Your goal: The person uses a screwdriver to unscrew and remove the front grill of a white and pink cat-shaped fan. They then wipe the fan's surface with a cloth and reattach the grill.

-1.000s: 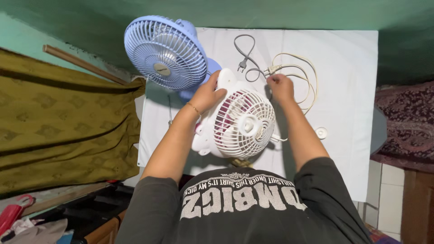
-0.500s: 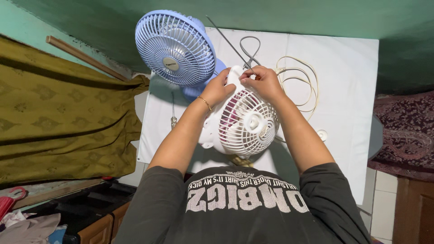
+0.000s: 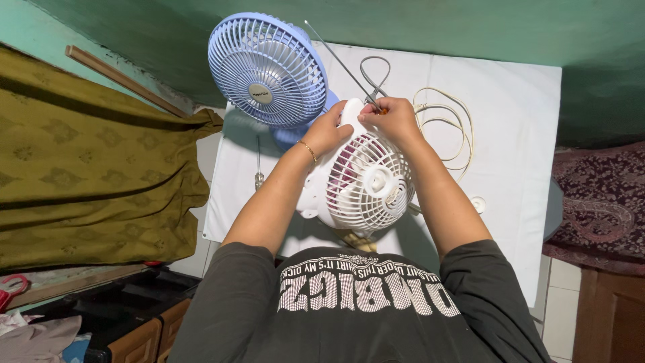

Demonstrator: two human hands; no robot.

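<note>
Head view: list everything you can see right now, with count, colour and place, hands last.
White fan: one, white, on the table in front of the person, grille facing up.
Blue fan: one, pale blue, far left of the table, beside the white fan.
Screwdriver: one, thin metal shaft, slanting up from the right hand.
Cord: one, cream, looped on the table right of the white fan.
Grey cable: one, grey, behind the hands.
Table: one, white covered.
Curtain: one, olive patterned, left.
Left hand: on the white fan's back housing.
Right hand: gripping the screwdriver handle at the fan's top.
</note>
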